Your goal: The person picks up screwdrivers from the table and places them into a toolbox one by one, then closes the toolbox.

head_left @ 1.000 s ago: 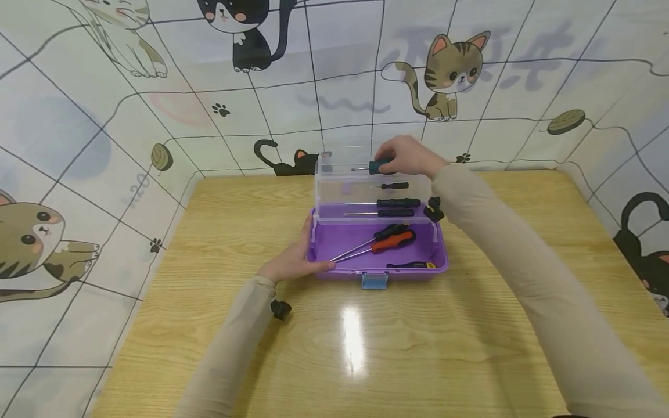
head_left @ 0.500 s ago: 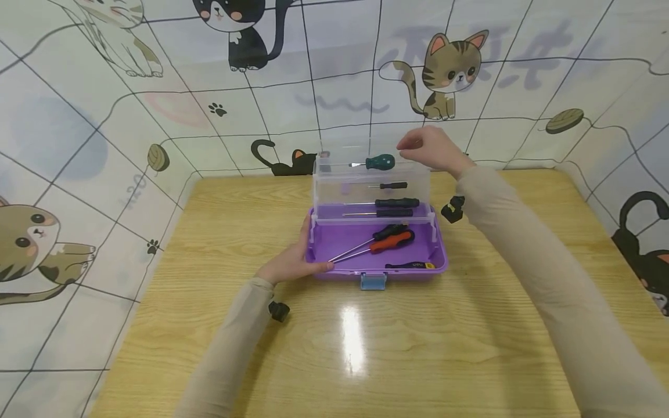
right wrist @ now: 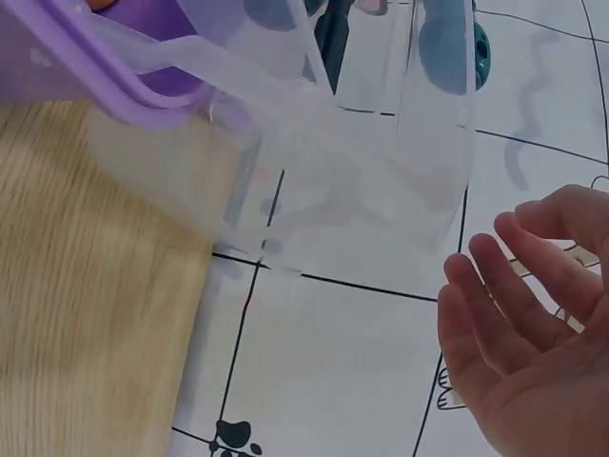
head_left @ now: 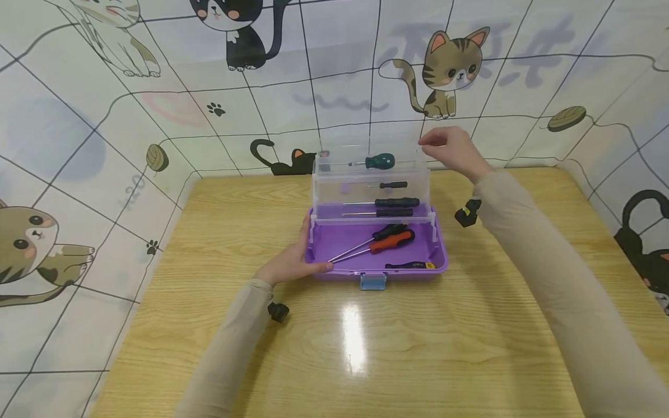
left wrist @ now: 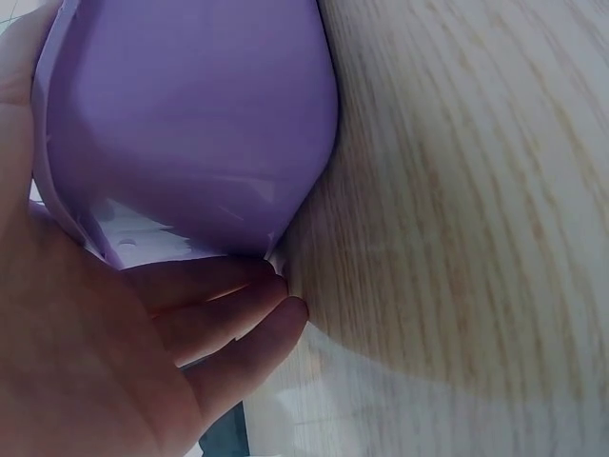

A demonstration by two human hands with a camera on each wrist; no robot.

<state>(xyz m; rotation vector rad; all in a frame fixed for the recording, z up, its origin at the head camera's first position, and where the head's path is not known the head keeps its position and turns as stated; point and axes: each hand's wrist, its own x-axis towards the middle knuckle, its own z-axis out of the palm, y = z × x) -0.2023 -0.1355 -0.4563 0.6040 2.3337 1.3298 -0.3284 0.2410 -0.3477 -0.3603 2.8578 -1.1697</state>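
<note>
A purple toolbox [head_left: 342, 237] with raised clear trays [head_left: 329, 188] stands on the table. My left hand [head_left: 287, 262] grips its left end, thumb at the front rim; in the left wrist view the fingers lie against the purple wall. On the top tray rests a green-handled screwdriver [head_left: 380, 161]. Lower trays hold several thin black-handled screwdrivers [head_left: 397, 202]. In the base lie a red-and-black screwdriver [head_left: 392, 241], a black one beside it, and a black-and-yellow handled tool [head_left: 410, 265]. My right hand [head_left: 453, 152] hovers by the top right corner, fingers loosely bent, holding nothing.
A blue latch [head_left: 373, 282] hangs at the toolbox's front. The wooden table [head_left: 251, 348] reaches toward the viewer. Behind it rises a wall covering [head_left: 345, 69] printed with cats and a grid, close to the back of the toolbox.
My right hand has let go of the green screwdriver, leaving it on the top tray, and has moved right, away from it. The left hand has stayed on the toolbox.
</note>
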